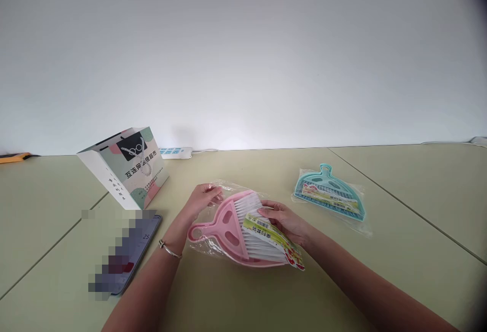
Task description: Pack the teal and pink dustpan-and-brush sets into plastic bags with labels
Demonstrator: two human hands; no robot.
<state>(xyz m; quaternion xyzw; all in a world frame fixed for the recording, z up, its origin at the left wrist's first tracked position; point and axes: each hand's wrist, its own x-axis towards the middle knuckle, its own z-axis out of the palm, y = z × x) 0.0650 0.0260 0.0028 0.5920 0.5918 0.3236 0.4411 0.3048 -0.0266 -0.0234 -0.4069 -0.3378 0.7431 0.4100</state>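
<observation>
A pink dustpan (pixel 224 230) lies above the table with a white-bristled brush (pixel 247 205) nested against it. A printed card label (pixel 272 235) sits across the bristles. My right hand (pixel 285 220) grips the set at its wide side, thumb over the brush and label, fingers behind. Clear plastic bag (pixel 232 186) surrounds the handle end, while the label end appears outside the film. At the upper left, my left hand (pixel 204 197) has its fingers curled closed on the bag's film. Part of the brush is hidden under the label.
A teal dustpan and brush set (pixel 329 192) in clear wrap lies at the right. To the left stand a paper gift bag (pixel 133 164) and, nearer, a partly blurred phone (pixel 140 246). A white power strip (pixel 177 153) lies along the wall.
</observation>
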